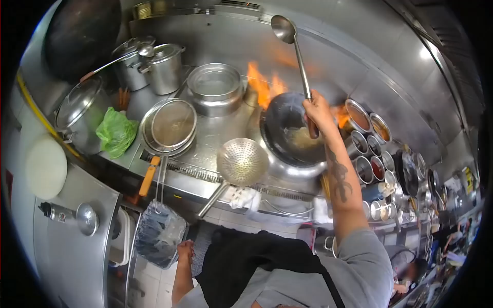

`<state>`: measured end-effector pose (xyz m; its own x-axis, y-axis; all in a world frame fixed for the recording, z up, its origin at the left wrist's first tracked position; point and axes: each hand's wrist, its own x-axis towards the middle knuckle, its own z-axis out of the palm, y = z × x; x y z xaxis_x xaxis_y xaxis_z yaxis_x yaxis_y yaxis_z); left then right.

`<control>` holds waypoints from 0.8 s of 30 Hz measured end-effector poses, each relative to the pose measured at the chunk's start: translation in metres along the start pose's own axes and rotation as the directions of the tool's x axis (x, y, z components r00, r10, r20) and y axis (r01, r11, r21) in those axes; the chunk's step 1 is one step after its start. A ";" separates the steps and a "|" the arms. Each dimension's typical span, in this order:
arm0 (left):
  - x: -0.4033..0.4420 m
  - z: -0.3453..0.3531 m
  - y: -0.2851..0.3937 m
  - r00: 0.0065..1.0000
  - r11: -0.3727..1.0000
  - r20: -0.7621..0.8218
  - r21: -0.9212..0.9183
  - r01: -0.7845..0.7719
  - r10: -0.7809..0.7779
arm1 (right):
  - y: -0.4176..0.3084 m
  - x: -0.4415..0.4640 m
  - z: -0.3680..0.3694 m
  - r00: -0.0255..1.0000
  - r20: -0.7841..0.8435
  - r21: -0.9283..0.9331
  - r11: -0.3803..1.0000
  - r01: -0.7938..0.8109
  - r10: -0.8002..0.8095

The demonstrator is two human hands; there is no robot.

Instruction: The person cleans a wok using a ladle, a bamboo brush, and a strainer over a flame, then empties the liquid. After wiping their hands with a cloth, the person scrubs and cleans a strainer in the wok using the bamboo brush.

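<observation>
The ladle [301, 66] is in your right hand [319, 110]; the fingers of it are closed around the handle, and the wooden end comes out below them; the bowl of the ladle is farther from you than the hand, apart from the wok [280, 120], which sits on the stove beneath; some pale food [300, 137] lies inside the wok, and flames [262, 86] rise at its far left side; your left hand [185, 250] is low, near the plastic-lined bin [162, 231], with its fingers curled; whether they hold something, I cannot tell; left of the wok, a perforated strainer [242, 161] rests at the stove's front edge, and behind it stands a wide metal pot [214, 105]; on the right are metal containers [363, 169] with sauces; on the left worktop [77, 262] lies a small metal bowl [87, 219].
</observation>
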<state>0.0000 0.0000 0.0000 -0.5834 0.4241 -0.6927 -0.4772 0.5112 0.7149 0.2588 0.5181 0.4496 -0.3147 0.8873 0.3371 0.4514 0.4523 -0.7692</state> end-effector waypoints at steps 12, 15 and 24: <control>-0.034 -0.104 -0.050 0.990 0.962 -0.140 -0.272 -0.010 -0.029 | 0.029 0.109 0.258 0.963 0.213 -0.129 0.981 -0.142 0.167; -0.053 -0.119 -0.074 0.955 0.956 -0.278 -0.293 0.017 -0.102 | 0.014 0.107 0.295 0.925 0.245 -0.107 0.956 -0.272 0.290; -0.077 -0.139 -0.077 0.933 0.974 -0.292 -0.145 0.171 -0.208 | 0.028 0.148 0.316 0.507 0.788 0.584 -0.162 -0.795 0.349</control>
<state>-0.0096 -0.1756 0.0121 -0.6376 0.0712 -0.7670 -0.6603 0.4623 0.5918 -0.0394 0.6334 0.3064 -0.6601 0.5372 -0.5250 -0.3103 -0.8316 -0.4607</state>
